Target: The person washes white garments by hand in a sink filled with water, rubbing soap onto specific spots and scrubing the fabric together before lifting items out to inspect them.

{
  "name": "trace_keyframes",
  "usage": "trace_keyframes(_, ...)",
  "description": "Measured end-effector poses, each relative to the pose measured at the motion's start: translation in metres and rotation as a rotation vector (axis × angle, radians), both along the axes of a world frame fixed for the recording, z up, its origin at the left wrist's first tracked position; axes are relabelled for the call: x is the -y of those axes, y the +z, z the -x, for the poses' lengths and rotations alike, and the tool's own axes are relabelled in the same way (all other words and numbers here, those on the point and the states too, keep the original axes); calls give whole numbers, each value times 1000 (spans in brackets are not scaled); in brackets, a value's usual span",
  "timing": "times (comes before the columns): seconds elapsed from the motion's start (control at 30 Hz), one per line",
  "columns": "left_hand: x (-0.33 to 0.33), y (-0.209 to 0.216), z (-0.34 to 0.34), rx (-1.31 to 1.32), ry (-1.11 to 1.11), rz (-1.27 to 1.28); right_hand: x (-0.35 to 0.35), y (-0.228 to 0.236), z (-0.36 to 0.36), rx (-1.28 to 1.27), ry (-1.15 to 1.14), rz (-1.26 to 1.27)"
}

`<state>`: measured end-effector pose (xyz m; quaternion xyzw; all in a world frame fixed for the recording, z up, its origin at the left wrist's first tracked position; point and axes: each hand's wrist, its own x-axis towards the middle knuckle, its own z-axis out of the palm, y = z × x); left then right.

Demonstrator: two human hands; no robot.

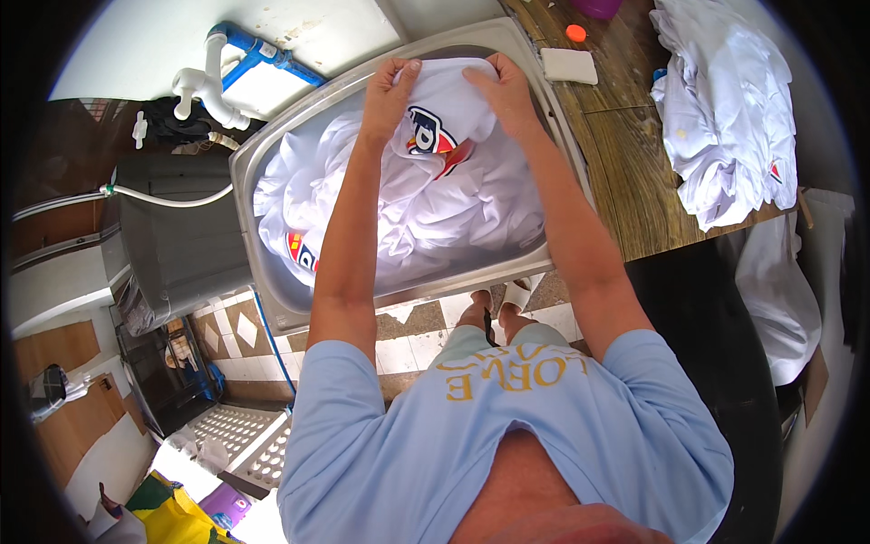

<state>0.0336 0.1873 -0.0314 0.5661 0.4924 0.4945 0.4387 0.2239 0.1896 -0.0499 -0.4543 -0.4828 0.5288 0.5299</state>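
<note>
My left hand point(391, 95) and my right hand point(504, 91) both pinch a white garment point(442, 83) by its upper edge and hold it stretched between them. A dark, red and yellow printed emblem shows on the cloth. It hangs over the far part of a grey basin point(246, 195), where its lower part merges with the pile. That pile of white garments point(485, 204) fills the basin, bunched and wrinkled. Another colourful emblem peeks out beside my left forearm. Whether water lies beneath the cloth I cannot tell.
Right of the basin, a wooden table point(625, 181) bears a whitish block point(569, 66), an orange cap point(575, 34) and heaped white garments point(725, 118), with cloth hanging below. White tap fittings point(201, 86) and a blue pipe point(272, 60) are at the left. A pale hose point(172, 199) reaches the basin.
</note>
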Motion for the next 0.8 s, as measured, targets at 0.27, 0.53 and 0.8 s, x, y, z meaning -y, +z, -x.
trace_keyframes(0.27,-16,-37,-4,-1051,-182,56,1,-28,8,980,-43,-51)
trace_keyframes(0.53,3,-4,-3,253,11,383,2,-16,6,-1053,51,568)
trace_keyframes(0.8,57,10,-117,-370,147,-579,3,-59,59,-1610,417,126)
